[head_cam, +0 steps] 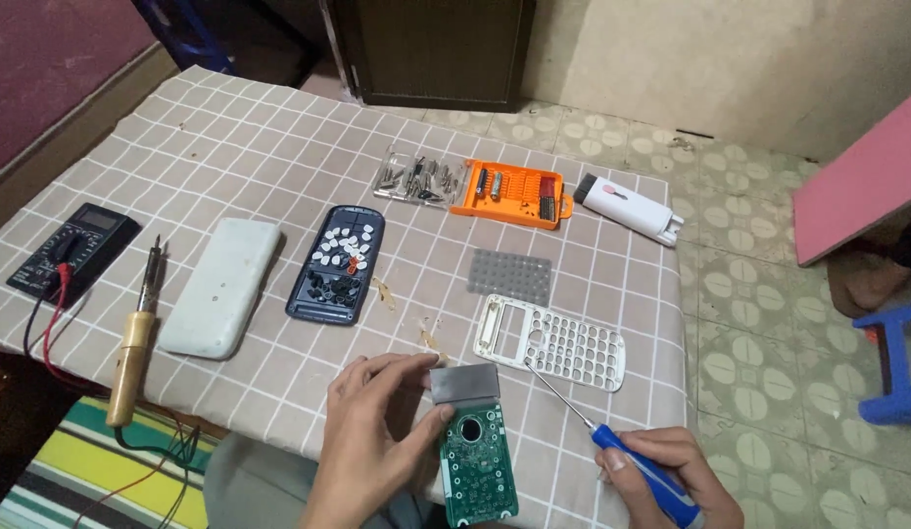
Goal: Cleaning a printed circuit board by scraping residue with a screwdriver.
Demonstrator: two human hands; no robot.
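Green board [478, 468] pinched at its display end in my left hand [377, 431]; right hand [661, 470] grips screwdriver [612, 446] just beside it, best kept shallow, steady.

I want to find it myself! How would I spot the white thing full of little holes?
Start at the checked tablecloth and go to its near right part, just beyond the blue-handled screwdriver in the right hand. There lies the white calculator front cover. Unlike the solid white shell farther left, it has rows of empty button holes.
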